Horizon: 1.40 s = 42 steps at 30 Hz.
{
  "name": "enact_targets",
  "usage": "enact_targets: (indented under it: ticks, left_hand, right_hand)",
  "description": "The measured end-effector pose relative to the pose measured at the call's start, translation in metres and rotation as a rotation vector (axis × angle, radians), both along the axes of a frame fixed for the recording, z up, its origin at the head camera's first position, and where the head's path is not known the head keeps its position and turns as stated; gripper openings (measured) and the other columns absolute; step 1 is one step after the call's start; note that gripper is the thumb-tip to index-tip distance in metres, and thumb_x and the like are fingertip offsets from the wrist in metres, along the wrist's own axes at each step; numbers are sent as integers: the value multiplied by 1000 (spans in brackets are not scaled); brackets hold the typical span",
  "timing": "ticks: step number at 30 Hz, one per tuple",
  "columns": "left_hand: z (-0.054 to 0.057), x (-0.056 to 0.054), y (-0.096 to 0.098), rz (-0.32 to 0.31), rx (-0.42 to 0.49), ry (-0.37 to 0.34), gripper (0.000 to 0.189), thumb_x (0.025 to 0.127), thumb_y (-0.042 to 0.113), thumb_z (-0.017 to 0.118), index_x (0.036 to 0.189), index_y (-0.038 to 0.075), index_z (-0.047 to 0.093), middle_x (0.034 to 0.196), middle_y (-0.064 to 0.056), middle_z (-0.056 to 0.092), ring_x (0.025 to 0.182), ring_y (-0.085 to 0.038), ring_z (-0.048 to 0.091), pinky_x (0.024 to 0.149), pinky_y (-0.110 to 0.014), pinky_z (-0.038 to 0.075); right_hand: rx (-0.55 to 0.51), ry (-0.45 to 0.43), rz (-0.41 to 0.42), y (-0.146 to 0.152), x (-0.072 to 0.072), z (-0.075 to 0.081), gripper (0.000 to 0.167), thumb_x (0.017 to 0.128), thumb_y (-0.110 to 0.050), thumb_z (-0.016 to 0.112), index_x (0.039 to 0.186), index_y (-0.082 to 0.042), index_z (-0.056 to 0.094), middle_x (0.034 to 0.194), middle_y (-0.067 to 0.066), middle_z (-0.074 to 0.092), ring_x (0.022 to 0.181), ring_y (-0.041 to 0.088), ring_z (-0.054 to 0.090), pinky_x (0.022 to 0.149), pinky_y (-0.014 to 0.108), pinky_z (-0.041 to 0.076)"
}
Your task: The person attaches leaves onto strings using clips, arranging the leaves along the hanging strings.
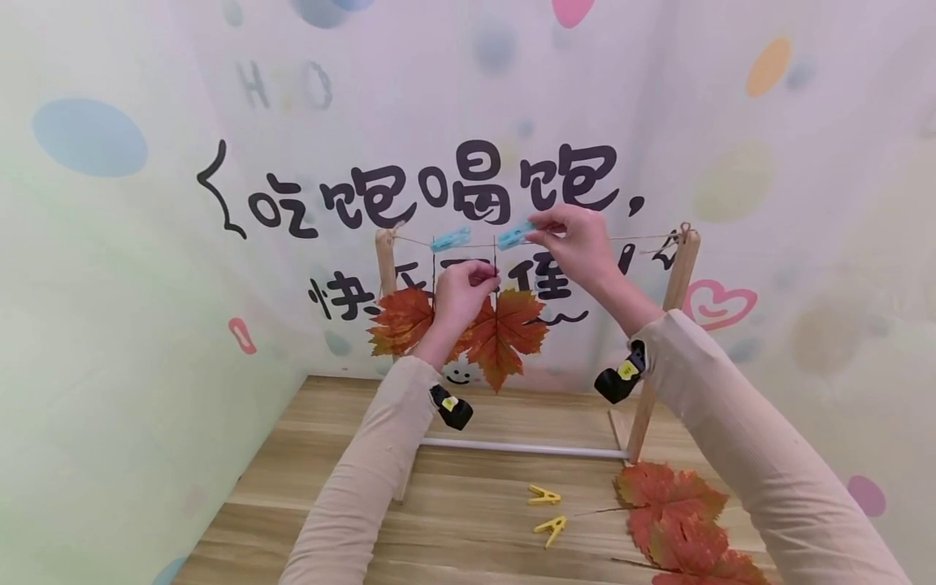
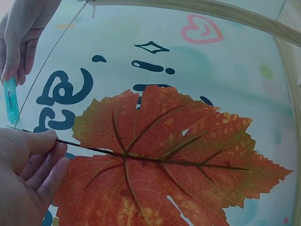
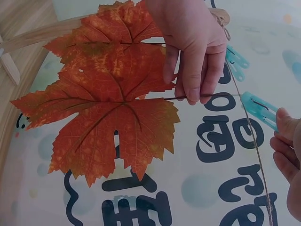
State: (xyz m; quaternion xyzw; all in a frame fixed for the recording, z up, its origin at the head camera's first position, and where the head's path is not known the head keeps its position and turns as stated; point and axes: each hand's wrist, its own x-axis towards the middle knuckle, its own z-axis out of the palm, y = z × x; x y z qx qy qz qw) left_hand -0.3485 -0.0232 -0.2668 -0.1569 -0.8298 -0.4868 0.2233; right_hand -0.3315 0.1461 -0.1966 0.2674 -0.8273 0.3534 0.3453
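Note:
My left hand (image 1: 462, 294) pinches the dark stem (image 2: 87, 146) of a red-orange maple leaf (image 1: 504, 337), which hangs below the fingers. With thumb and fingers, my right hand (image 1: 579, 242) pinches a light blue clothespin (image 1: 514, 236) at the string (image 3: 257, 141). The tip of the stem meets the clothespin's jaws at the string in the right wrist view. To the left, a second blue clothespin (image 1: 451, 239) sits on the string, with another maple leaf (image 1: 400, 318) hanging by its stem beneath it, partly hidden behind the left hand.
The string is tied between two wooden posts (image 1: 665, 325), joined low down by a white rod (image 1: 519, 447). Two yellow clothespins (image 1: 544, 494) lie on the wooden table (image 1: 468, 520). More maple leaves (image 1: 676, 508) rest at the right, near the right forearm. A printed curtain (image 1: 439, 97) hangs behind.

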Motion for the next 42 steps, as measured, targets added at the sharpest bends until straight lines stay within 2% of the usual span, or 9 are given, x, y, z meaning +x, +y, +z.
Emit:
enact_targets:
  ticks: [9,17,27,32,39,42]
  left_hand:
    - [-2,-2,0,-2,24,20,13,82,15,67,91,5,70,87,-6,69,78,-15,64,74,-24,51]
    - [-3,-2,0,-14,33,12,15,82,14,67,91,3,70,87,-8,69,78,-16,64,74,-24,51]
    - [-4,-4,-2,-18,33,6,16,82,14,67,92,2,69,87,-8,69,79,-16,64,75,-24,51]
    - [-3,-5,-2,-26,29,7,16,83,15,67,93,3,69,88,-7,69,79,-16,65,75,-24,51]
    - [0,-5,-4,-24,20,-9,15,83,14,66,93,3,69,89,-8,69,80,-17,64,77,-25,51]
    - [-1,-5,-4,-27,19,-10,15,83,15,66,93,4,69,89,-7,68,80,-16,64,77,-24,51]
  right_hand:
    - [17,17,-5,-4,-5,0,18,77,-3,70,94,3,69,89,14,68,78,21,65,69,22,51]
    - [38,10,7,-10,-4,0,17,78,-2,68,94,4,68,89,16,68,80,22,65,72,30,52]
    - [60,-21,-10,-12,-5,-2,19,79,-5,68,96,3,68,90,14,68,80,21,63,69,29,50]
    - [69,-9,-3,-14,-7,-1,20,79,-5,68,97,4,68,91,16,68,82,23,64,72,30,51]
    - [67,-145,5,-14,-7,1,30,83,-8,64,110,6,62,102,19,64,96,27,62,84,34,49]
    - [65,-177,5,-14,-7,0,32,85,-10,63,113,5,60,104,18,63,99,26,60,88,34,47]
